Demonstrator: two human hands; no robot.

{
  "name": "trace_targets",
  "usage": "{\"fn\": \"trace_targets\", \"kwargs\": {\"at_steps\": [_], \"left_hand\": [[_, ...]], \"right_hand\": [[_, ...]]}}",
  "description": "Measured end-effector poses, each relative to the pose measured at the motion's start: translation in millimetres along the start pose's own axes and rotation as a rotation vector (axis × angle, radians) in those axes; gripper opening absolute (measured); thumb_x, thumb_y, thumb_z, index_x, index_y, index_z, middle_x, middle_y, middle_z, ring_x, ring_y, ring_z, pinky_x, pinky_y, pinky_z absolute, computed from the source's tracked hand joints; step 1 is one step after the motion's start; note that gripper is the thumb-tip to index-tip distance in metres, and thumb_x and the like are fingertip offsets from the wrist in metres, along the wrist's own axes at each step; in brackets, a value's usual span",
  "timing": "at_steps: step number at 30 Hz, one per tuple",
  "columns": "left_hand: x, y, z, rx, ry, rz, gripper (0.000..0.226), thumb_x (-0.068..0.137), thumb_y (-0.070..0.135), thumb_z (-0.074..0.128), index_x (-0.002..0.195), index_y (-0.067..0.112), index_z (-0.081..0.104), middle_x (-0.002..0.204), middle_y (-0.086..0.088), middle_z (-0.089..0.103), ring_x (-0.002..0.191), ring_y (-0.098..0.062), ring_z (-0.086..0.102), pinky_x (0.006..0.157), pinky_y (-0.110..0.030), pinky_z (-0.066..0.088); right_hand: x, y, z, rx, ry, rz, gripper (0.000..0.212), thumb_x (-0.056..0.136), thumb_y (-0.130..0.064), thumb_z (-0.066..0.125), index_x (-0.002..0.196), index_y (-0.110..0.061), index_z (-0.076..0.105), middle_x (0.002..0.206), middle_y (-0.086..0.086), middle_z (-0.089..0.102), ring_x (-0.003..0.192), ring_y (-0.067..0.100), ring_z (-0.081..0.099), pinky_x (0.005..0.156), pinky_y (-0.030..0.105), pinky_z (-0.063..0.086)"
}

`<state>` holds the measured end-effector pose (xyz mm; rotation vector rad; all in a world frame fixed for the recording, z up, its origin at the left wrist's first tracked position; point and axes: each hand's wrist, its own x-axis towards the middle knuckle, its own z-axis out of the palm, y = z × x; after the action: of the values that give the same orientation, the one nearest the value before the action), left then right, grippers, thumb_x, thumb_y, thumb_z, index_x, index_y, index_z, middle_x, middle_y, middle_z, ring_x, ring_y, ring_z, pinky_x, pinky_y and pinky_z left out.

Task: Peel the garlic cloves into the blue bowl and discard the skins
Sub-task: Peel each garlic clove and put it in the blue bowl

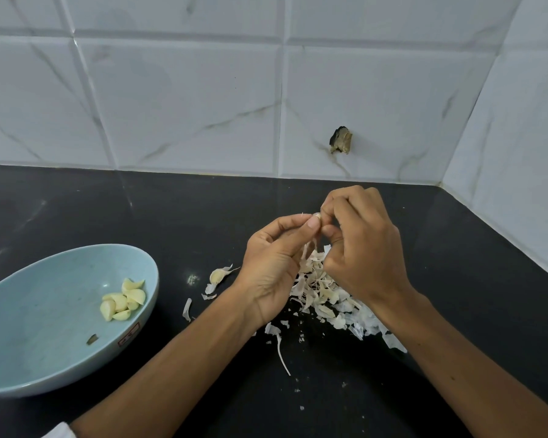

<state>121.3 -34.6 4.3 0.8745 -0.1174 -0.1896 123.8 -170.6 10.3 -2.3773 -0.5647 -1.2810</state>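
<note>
My left hand [274, 260] and my right hand [361, 241] meet above the black counter and pinch one garlic clove [317, 216] between their fingertips; loose skin hangs down from it. A heap of papery garlic skins [326, 295] lies on the counter right under both hands. To the left of my left hand lies an unpeeled clove [218, 275]. The light blue bowl [45, 311] stands at the left front, with several peeled cloves [123, 300] inside near its right wall.
The black counter [171, 216] runs back to a white tiled wall [203, 105] that turns a corner at the right. A dark broken spot [340, 141] shows on the wall tile. Small skin scraps [187, 309] are scattered between bowl and heap.
</note>
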Motion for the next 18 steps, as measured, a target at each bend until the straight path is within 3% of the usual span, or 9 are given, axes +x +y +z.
{"fn": "trace_targets", "kwargs": {"at_steps": [11, 18], "left_hand": [[1.5, 4.3, 0.3, -0.051, 0.103, 0.032, 0.018, 0.08, 0.011, 0.073, 0.095, 0.007, 0.065, 0.099, -0.01, 0.078, 0.083, -0.015, 0.075, 0.086, -0.028, 0.061], [2.9, 7.3, -1.1, -0.025, 0.14, 0.07, 0.014, 0.09, 0.005, 0.07, 0.102, 0.009, 0.064, 0.102, -0.011, 0.077, 0.092, -0.019, 0.074, 0.087, -0.033, 0.062]], "right_hand": [[-0.8, -4.2, 1.6, 0.008, -0.006, -0.03, 0.014, 0.078, -0.008, 0.044, 0.077, -0.014, 0.057, 0.094, -0.006, 0.058, 0.086, 0.015, 0.049, 0.052, 0.024, 0.044], [-2.4, -2.2, 2.3, 0.059, -0.019, -0.037, 0.015, 0.076, -0.007, 0.043, 0.077, -0.014, 0.056, 0.096, -0.005, 0.058, 0.087, 0.016, 0.049, 0.054, 0.031, 0.047]]}}
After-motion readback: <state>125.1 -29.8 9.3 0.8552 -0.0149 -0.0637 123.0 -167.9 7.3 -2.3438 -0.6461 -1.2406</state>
